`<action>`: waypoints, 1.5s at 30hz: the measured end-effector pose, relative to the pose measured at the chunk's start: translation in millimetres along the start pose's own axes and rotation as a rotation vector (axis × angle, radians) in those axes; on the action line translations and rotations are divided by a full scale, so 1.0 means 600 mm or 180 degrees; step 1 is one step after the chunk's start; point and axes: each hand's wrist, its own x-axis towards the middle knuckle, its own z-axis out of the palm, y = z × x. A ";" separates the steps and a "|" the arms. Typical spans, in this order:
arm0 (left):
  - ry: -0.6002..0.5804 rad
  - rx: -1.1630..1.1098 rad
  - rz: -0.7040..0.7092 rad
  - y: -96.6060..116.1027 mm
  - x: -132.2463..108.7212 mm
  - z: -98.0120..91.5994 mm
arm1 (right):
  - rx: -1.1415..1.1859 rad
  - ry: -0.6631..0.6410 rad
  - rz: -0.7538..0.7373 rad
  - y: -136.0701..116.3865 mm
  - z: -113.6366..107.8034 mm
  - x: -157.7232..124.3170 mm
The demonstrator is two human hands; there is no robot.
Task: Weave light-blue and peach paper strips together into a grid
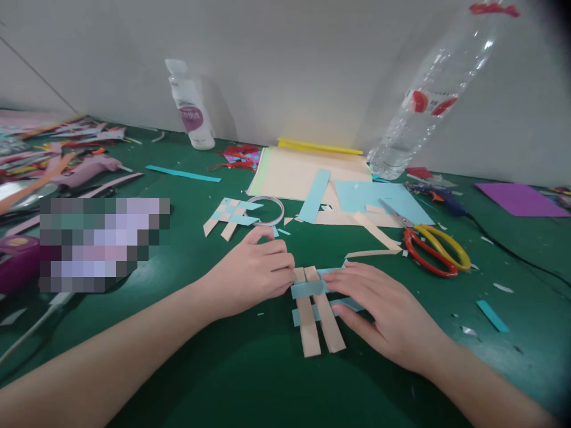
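Several peach paper strips [310, 333] and light blue paper strips [307, 289] cross over and under each other on the table in front of me. My left hand [256, 270] is closed, its curled fingertips at the upper left corner of this weave, on the end of a peach strip. Lying flat, my right hand [383, 303] has its fingers stretched out over the right ends of the blue strips. A smaller finished-looking blue and peach woven piece [232, 213] lies beyond my left hand, beside a roll of clear tape [270, 211].
Scissors [437, 249] with red and yellow handles lie at right, near blue paper [383, 199] and peach sheets [289, 169]. A clear bottle [432, 101] and a white bottle [190, 107] stand by the wall. A blurred-out object [102, 244], a pink glue gun [89, 169] and scraps are at left.
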 end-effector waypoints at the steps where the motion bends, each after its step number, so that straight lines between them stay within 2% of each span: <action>1: -0.0001 0.0011 -0.0009 0.000 0.000 0.001 | 0.0001 -0.0017 -0.0010 0.000 0.000 0.000; 9: -0.0016 0.0002 -0.0104 0.002 0.000 0.002 | 0.0049 -0.0093 -0.0136 -0.001 0.001 -0.001; 17: 0.0425 -0.0038 -0.0291 0.003 0.001 0.003 | 0.0036 -0.0028 -0.0128 0.001 0.001 0.002; 25: 0.0473 0.0069 -0.0559 0.000 0.003 -0.001 | 0.0114 -0.0132 -0.0083 0.002 -0.002 0.002; 28: 0.0526 0.0215 -0.0826 -0.014 -0.003 -0.005 | 0.0051 -0.0077 -0.0082 0.002 -0.004 0.002; 31: 0.0652 0.0845 -0.1571 -0.031 -0.013 -0.008 | -0.0039 -0.0026 -0.0071 0.001 -0.005 0.000; 33: 0.0563 0.1094 -0.1926 -0.037 -0.018 -0.009 | -0.0070 -0.0002 -0.0056 0.001 -0.005 -0.001; 35: 0.0504 0.1038 -0.2062 -0.035 -0.018 -0.010 | -0.0091 0.0009 -0.0043 0.002 -0.007 -0.002; 38: 0.0355 0.0307 -0.1819 -0.019 -0.011 -0.011 | -0.0103 -0.0056 -0.0144 0.006 -0.014 -0.003; 42: -0.0298 -0.1028 -0.1027 0.005 -0.001 -0.015 | -0.0102 -0.0320 -0.0386 0.019 -0.025 -0.003; 45: -0.0568 -0.1392 -0.0801 0.016 0.000 -0.015 | -0.0064 -0.0428 -0.0332 0.027 -0.028 -0.004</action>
